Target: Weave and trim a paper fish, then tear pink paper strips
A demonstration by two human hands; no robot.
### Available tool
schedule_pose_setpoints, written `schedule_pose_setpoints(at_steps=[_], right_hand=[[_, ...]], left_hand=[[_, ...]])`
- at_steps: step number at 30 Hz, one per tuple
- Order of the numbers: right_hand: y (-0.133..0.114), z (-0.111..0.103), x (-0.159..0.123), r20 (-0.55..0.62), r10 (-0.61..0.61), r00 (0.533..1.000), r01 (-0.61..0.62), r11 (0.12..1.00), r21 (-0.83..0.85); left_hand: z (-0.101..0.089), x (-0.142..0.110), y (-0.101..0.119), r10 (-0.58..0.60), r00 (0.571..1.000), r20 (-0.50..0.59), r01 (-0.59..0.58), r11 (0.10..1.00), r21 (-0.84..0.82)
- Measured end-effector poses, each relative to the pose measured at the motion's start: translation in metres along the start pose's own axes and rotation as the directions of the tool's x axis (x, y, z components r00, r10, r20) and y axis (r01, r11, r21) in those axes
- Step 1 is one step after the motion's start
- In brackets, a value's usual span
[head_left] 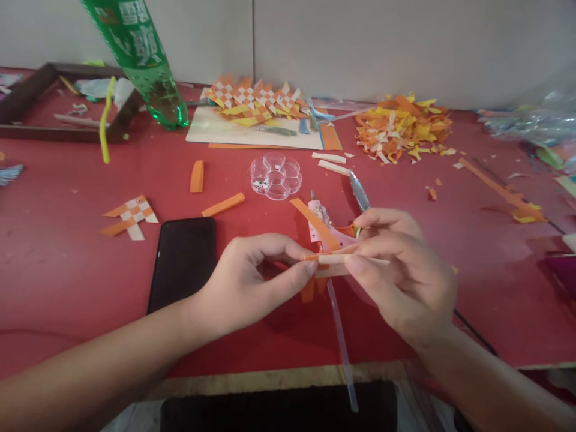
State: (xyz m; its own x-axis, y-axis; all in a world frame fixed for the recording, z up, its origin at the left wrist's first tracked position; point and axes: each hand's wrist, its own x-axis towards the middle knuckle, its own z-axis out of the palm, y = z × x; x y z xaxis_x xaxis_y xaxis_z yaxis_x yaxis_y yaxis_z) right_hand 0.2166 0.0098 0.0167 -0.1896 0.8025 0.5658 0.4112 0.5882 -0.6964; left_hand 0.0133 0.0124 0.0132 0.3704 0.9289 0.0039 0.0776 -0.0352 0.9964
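Between my hands is a small piece of folded orange and white paper strips (332, 259), seen nearly edge-on. My left hand (256, 276) pinches its left end between thumb and fingers. At the other end, my right hand (405, 270) grips the white strip with thumb and fingers. An orange strip (317, 225) sticks up from the piece, and orange ends hang below. Just behind lies a pink glue gun (319, 216), partly hidden, with a clear glue stick (342, 342) pointing toward me. A metal blade (359, 191) reaches my right fingers; whether they hold it, I cannot tell.
A black phone (182, 261) lies beside my left wrist. Left of it is a woven paper fish (132, 216). Behind are a clear flower-shaped tray (276, 177), a green bottle (148, 72), stacked paper fish (256, 99), a scrap pile (400, 129) and a dark frame (27, 132).
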Motion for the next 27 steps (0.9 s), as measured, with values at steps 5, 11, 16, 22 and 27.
schedule_pose_setpoints(at_steps=[5,11,16,22,27], right_hand=[[-0.0003,0.0042,0.0004,-0.026,0.099,0.995,-0.092,0.974,0.209],[-0.0012,0.0068,0.0000,0.000,0.122,0.992,-0.119,0.967,0.226],[-0.0001,0.0055,-0.0023,0.027,0.126,0.992,-0.129,0.965,0.230],[0.0018,0.0054,-0.0036,0.024,0.121,0.992,-0.123,0.959,0.255],[0.0014,0.0059,-0.0037,0.034,0.133,0.991,-0.137,0.952,0.274]], left_hand=[[0.0009,0.0006,-0.0016,-0.042,0.999,0.018,0.042,0.999,-0.031],[0.0020,0.0006,0.0009,-0.086,0.995,0.056,0.089,0.995,-0.051],[0.0015,0.0014,0.0034,-0.078,0.996,0.033,0.079,0.997,-0.016],[0.0016,0.0009,0.0050,-0.056,0.998,0.019,0.055,0.998,0.019],[0.0002,0.0018,0.0043,-0.016,1.000,0.023,0.016,1.000,0.022]])
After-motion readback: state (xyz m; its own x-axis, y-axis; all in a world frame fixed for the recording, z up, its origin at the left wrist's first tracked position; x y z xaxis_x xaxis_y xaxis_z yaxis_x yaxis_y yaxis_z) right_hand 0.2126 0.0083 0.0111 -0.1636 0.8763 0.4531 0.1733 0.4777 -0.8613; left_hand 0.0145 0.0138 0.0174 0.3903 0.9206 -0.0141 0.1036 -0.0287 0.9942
